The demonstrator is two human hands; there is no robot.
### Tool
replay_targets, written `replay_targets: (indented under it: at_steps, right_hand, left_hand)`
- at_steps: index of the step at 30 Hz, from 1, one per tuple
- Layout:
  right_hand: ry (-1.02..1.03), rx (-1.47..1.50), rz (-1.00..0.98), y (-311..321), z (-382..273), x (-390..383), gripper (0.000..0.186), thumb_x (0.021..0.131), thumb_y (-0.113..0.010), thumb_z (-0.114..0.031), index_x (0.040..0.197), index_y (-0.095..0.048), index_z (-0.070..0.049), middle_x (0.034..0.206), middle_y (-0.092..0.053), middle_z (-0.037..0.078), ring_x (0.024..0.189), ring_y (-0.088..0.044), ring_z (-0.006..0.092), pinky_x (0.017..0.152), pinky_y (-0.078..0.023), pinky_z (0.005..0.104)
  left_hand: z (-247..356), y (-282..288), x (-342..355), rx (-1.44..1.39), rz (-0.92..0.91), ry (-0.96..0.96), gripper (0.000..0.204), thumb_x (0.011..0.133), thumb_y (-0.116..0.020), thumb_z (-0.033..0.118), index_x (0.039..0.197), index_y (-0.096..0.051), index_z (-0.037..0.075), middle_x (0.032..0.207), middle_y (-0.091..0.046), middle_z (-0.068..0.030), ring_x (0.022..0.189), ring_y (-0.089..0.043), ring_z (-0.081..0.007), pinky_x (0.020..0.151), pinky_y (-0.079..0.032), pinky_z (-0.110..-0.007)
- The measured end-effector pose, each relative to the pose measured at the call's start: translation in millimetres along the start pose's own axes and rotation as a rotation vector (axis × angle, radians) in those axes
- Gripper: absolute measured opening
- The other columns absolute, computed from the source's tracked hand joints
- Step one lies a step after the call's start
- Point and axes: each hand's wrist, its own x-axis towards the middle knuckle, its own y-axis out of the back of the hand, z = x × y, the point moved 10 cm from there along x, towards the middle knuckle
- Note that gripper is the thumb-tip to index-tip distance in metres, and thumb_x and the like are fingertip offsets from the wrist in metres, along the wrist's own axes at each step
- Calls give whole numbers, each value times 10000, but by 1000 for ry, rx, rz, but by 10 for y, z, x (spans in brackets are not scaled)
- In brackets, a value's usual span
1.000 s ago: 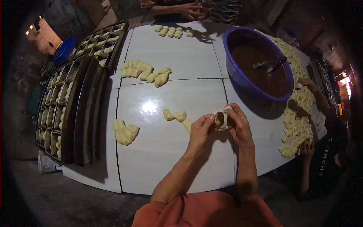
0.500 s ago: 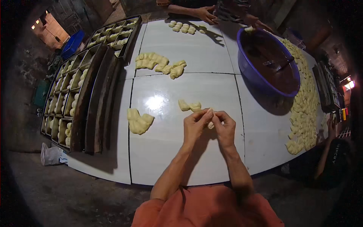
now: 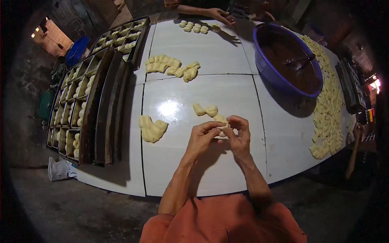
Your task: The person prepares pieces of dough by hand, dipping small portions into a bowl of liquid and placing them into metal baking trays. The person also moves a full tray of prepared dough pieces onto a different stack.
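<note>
My left hand (image 3: 201, 137) and my right hand (image 3: 240, 139) meet above the white tabletop. Between their fingertips they pinch a small piece of pale yellow dough (image 3: 222, 133), mostly covered by the fingers. Just beyond lie loose dough pieces (image 3: 211, 110), the closest almost at my fingers. A bigger folded dough lump (image 3: 153, 129) rests left of my hands. Farther off is a dough cluster (image 3: 164, 64), made of several cut pieces. At the right stands a purple basin (image 3: 263, 67) of brown paste, with a dark utensil leaning in it.
Black divided metal trays (image 3: 87, 121) holding dough balls line the left side. Many dough pieces (image 3: 330, 121) cover the right edge. Rows of dough balls (image 3: 196, 27) sit at the far side near another person's hand (image 3: 222, 16). Another person's arm shows at far right.
Both hands have spread slightly apart and turned around the dough, showing more of it. The far person's hand near the basin has drawn back from its rim. The view has shifted slightly.
</note>
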Motion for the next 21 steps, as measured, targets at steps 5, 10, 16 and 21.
replay_targets:
  at_steps: [5, 10, 16, 21]
  right_hand:
    - [230, -261, 24, 50, 3, -79, 200, 929, -716, -207, 924, -637, -23, 772, -637, 59, 645, -593, 128, 594, -485, 284]
    - [-2, -293, -144, -75, 281, -145, 259, 940, -701, -244, 974, -651, 8, 800, -642, 82, 664, -575, 127, 603, -481, 283]
    - [60, -287, -294, -149, 3, -518, 227, 955, -651, -172, 1131, -663, -30, 914, -674, 100, 793, -662, 177, 678, -541, 327]
    - [-119, -652, -412, -140, 353, -510, 168, 950, -629, -192, 1026, -694, -58, 963, -691, 130, 850, -682, 327, 701, -547, 393]
  left_hand:
    - [-168, -72, -171, -17, -54, 54, 325, 927, -649, 65, 1232, -632, -46, 1048, -687, -139, 910, -658, -178, 786, -590, -340]
    - [-364, 116, -186, -66, 76, 46, 260, 916, -690, 114, 1128, -658, -34, 945, -678, -126, 825, -642, -162, 717, -535, -305]
    - [-277, 200, -403, 281, 91, 2, 349, 1001, -589, 290, 1166, -680, -4, 901, -724, -80, 774, -676, -169, 707, -523, -286]
    - [-60, 95, -571, 1236, 262, -412, 398, 991, -558, 277, 1337, -585, 81, 1370, -532, -227, 1256, -491, -412, 1043, -377, -529]
